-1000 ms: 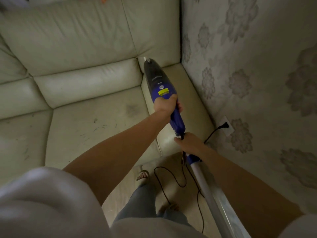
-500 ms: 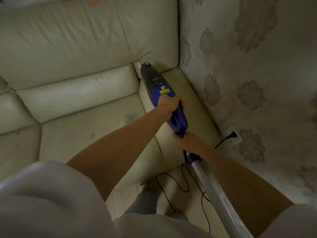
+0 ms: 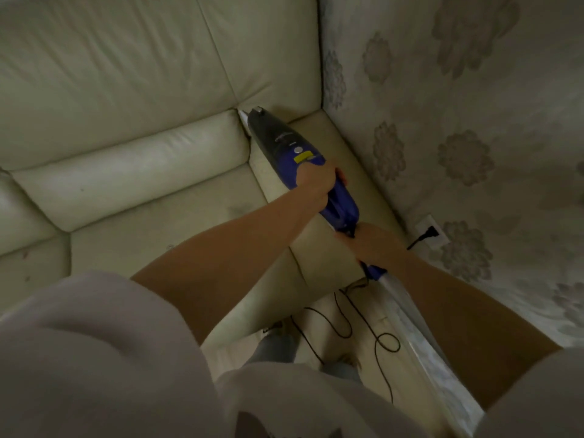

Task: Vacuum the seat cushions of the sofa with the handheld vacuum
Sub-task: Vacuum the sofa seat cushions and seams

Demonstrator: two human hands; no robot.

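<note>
A blue and black handheld vacuum (image 3: 284, 143) lies angled on the cream leather sofa, its nozzle tip pushed into the back corner where the seat cushion (image 3: 151, 229) meets the backrest and armrest. My left hand (image 3: 314, 184) grips the vacuum's blue handle from above. My right hand (image 3: 371, 245) holds the rear end of the body, where a silver tube (image 3: 407, 311) runs back toward me. The nozzle's mouth is hidden in the crease.
A flowered wall (image 3: 458, 121) stands close on the right, with a socket and black plug (image 3: 429, 233) low down. The black cord (image 3: 344, 320) loops on the floor by my feet. The armrest (image 3: 344, 172) lies under the vacuum.
I have leaned in and the vacuum has slid forward along the armrest side, so its nozzle now sits deep in the back corner. Both hands keep their hold.
</note>
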